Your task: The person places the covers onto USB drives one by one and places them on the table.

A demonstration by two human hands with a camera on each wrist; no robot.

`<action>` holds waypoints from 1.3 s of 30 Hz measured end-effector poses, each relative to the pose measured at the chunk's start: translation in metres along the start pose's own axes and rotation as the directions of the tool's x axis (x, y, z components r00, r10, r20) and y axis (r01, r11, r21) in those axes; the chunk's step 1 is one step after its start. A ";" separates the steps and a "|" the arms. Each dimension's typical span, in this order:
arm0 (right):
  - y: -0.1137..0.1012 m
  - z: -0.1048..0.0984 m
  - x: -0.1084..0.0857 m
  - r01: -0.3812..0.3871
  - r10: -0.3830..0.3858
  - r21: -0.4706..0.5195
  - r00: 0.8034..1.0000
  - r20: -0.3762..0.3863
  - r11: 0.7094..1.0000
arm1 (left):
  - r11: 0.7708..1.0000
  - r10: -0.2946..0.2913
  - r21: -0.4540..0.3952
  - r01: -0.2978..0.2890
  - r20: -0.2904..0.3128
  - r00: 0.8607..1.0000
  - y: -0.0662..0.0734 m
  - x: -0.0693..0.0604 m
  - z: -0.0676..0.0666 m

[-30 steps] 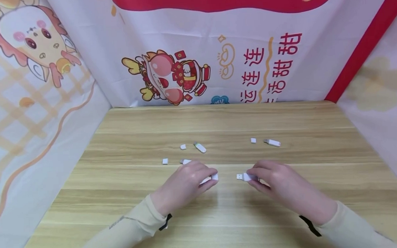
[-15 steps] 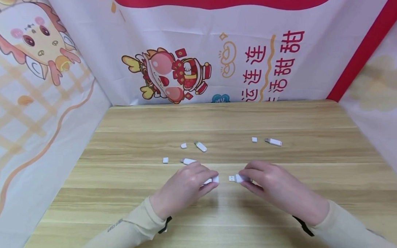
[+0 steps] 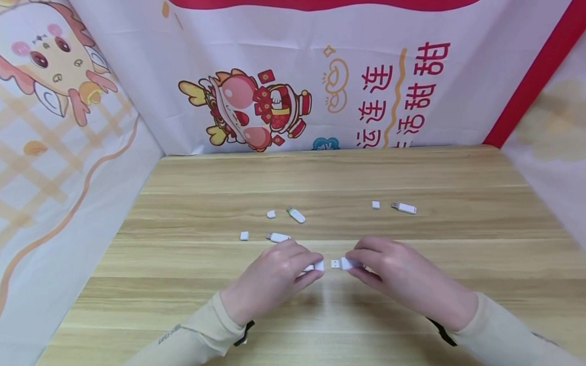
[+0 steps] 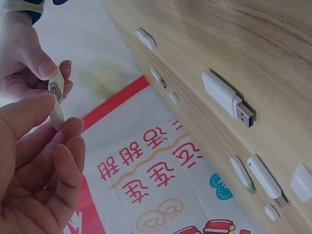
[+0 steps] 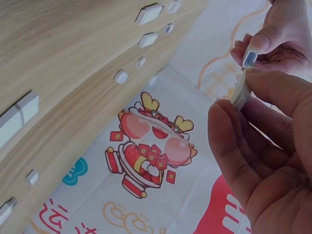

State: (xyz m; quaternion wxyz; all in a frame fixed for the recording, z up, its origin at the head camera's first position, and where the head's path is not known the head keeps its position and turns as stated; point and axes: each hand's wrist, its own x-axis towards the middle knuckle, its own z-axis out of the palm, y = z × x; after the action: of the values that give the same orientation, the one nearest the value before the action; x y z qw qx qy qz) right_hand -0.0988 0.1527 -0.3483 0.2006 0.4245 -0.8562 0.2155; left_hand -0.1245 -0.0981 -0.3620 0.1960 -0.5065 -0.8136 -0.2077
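Between thumb and fingers, my left hand (image 3: 272,278) pinches a white cap (image 3: 318,265), seen in the left wrist view at its fingertips. Facing it, my right hand (image 3: 403,276) grips a white USB stick (image 3: 346,263) by its body, metal plug pointing left. A narrow gap separates plug and cap in the head view. The right wrist view shows the cap (image 5: 250,57) with its hollow end towards the stick (image 5: 241,92). Another uncapped USB stick (image 4: 224,95) lies on the table beneath my left hand, mostly hidden in the head view.
On the wooden table (image 3: 215,177) lie more white sticks: one with green trim (image 3: 296,215), one partly behind my left hand (image 3: 277,237), one at right (image 3: 404,208). Loose caps (image 3: 271,214) sit beside them. A stick with a seam (image 5: 22,112) shows in the right wrist view.
My right hand has moved left with the USB stick, narrowing the gap between its plug and the cap. My left hand has stayed nearly still.
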 end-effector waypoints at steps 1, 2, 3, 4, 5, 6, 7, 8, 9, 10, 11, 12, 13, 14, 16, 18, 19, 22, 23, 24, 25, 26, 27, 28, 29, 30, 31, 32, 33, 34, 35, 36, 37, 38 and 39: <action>0.000 0.000 0.000 -0.002 0.002 0.004 1.000 0.002 1.000 | 1.000 0.001 -0.003 -0.001 -0.001 1.000 0.000 0.000 0.000; -0.001 0.000 0.001 -0.002 0.002 0.005 1.000 0.002 1.000 | 1.000 0.001 -0.004 -0.001 -0.001 1.000 0.001 0.001 0.000; -0.001 0.000 0.001 -0.001 0.001 0.007 1.000 0.002 1.000 | 1.000 0.005 0.001 -0.005 -0.001 1.000 0.001 0.001 0.000; -0.002 0.001 0.002 -0.001 0.001 0.009 1.000 0.003 1.000 | 1.000 0.007 0.002 -0.007 -0.001 1.000 0.001 0.001 -0.001; -0.002 0.001 0.002 -0.001 0.001 0.013 1.000 0.003 1.000 | 1.000 0.008 0.006 -0.008 0.000 1.000 0.002 0.002 -0.001; -0.002 0.001 0.002 -0.001 0.001 0.015 1.000 0.003 1.000 | 1.000 0.009 0.007 -0.009 -0.001 1.000 0.002 0.002 -0.001; -0.002 0.001 0.003 0.000 0.000 0.015 1.000 0.004 1.000 | 1.000 0.009 0.010 -0.009 0.000 1.000 0.002 0.002 -0.001; -0.003 0.002 0.003 0.000 0.000 0.014 1.000 0.005 1.000 | 1.000 0.010 0.014 -0.010 0.001 1.000 0.002 0.002 -0.001; -0.003 0.002 0.003 -0.001 0.001 0.012 1.000 0.006 1.000 | 1.000 0.010 0.017 -0.010 0.002 1.000 0.002 0.002 -0.001; -0.003 0.003 0.003 0.000 0.000 0.011 1.000 0.007 1.000 | 1.000 0.009 0.017 -0.009 0.001 1.000 0.002 0.002 -0.001; -0.003 0.003 0.003 0.001 -0.001 0.010 1.000 0.007 1.000 | 1.000 0.009 0.018 -0.009 0.001 1.000 0.002 0.002 -0.001; -0.003 0.004 0.003 0.001 -0.001 0.008 1.000 0.009 1.000 | 1.000 0.009 0.019 -0.009 0.000 1.000 0.002 0.002 -0.001; -0.003 0.004 0.003 0.001 -0.001 0.007 1.000 0.010 1.000 | 1.000 0.010 0.021 -0.010 -0.002 1.000 0.002 0.002 -0.001; -0.003 0.004 0.004 0.001 -0.001 0.007 1.000 0.011 1.000 | 1.000 0.012 0.023 -0.012 -0.003 1.000 0.002 0.001 -0.001; -0.004 0.005 0.004 0.001 -0.001 0.010 1.000 0.012 1.000 | 1.000 0.015 0.024 -0.015 -0.007 1.000 0.003 0.001 0.000; -0.004 0.005 0.005 -0.001 0.000 0.014 1.000 0.013 1.000 | 0.999 0.019 0.028 -0.019 -0.010 1.000 0.003 0.002 0.000; -0.004 0.005 0.005 0.002 -0.002 0.016 1.000 0.012 1.000 | 0.999 0.021 0.028 -0.021 -0.010 1.000 0.003 0.002 0.000; -0.005 0.005 0.006 0.010 -0.011 0.023 1.000 0.008 1.000 | 0.999 0.025 0.031 -0.024 -0.010 1.000 0.004 0.002 -0.001; -0.005 0.005 0.006 0.013 -0.013 0.027 1.000 0.007 1.000 | 0.999 0.025 0.034 -0.025 -0.009 1.000 0.004 0.002 -0.001; -0.005 0.006 0.006 0.014 -0.014 0.030 1.000 0.007 0.999 | 0.999 0.026 0.033 -0.026 -0.008 1.000 0.004 0.002 -0.001; -0.005 0.006 0.006 0.015 -0.016 0.034 1.000 0.007 0.999 | 0.999 0.026 0.033 -0.026 -0.008 1.000 0.004 0.002 -0.001; -0.006 0.006 0.007 0.015 -0.015 0.035 1.000 0.008 0.999 | 0.999 0.027 0.032 -0.026 -0.008 1.000 0.004 0.002 -0.001; -0.006 0.006 0.007 0.014 -0.015 0.034 1.000 0.009 0.999 | 0.999 0.028 0.032 -0.027 -0.008 1.000 0.004 0.002 -0.001; -0.006 0.007 0.007 0.013 -0.013 0.036 1.000 0.010 0.999 | 0.999 0.029 0.030 -0.029 -0.008 1.000 0.004 0.002 -0.001; -0.006 0.007 0.007 0.011 -0.011 0.035 1.000 0.012 0.999 | 0.999 0.030 0.029 -0.030 -0.008 1.000 0.004 0.002 -0.001; -0.007 0.007 0.007 0.010 -0.011 0.034 1.000 0.013 0.999 | 0.999 0.030 0.028 -0.030 -0.008 1.000 0.004 0.002 -0.001; -0.007 0.008 0.007 0.010 -0.011 0.031 1.000 0.013 0.999 | 0.999 0.032 0.028 -0.031 -0.009 0.999 0.004 0.002 -0.001; -0.007 0.008 0.007 0.009 -0.009 0.029 1.000 0.013 1.000 | 0.999 0.033 0.029 -0.033 -0.008 0.999 0.004 0.002 -0.001; -0.008 0.008 0.007 0.008 -0.008 0.029 1.000 0.015 1.000 | 0.999 0.035 0.032 -0.034 -0.009 0.999 0.004 0.002 -0.001; -0.008 0.008 0.008 0.006 -0.007 0.030 1.000 0.017 1.000 | 0.999 0.036 0.033 -0.035 -0.009 0.999 0.004 0.002 -0.001; -0.008 0.008 0.007 0.005 -0.005 0.031 1.000 0.018 1.000 | 0.999 0.035 0.035 -0.035 -0.009 0.999 0.004 0.003 -0.001; -0.008 0.008 0.007 0.004 -0.005 0.031 1.000 0.018 1.000 | 0.999 0.036 0.036 -0.036 -0.008 0.999 0.005 0.003 -0.001; -0.008 0.008 0.007 0.003 -0.003 0.031 1.000 0.020 1.000 | 0.999 0.036 0.036 -0.036 -0.007 0.999 0.005 0.003 -0.001; -0.008 0.008 0.007 0.002 -0.003 0.032 1.000 0.020 0.999 | 0.999 0.035 0.034 -0.035 -0.006 0.999 0.005 0.003 -0.001; -0.009 0.008 0.008 0.003 -0.004 0.032 1.000 0.020 0.999 | 0.999 0.033 0.031 -0.033 -0.004 0.999 0.005 0.004 -0.002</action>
State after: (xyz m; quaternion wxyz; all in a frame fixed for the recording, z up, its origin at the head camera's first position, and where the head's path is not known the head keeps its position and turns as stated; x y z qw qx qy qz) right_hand -0.0974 0.1390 -0.3491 0.1855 0.4311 -0.8540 0.2243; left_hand -0.1210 -0.0942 -0.3580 0.2090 -0.5164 -0.8077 -0.1931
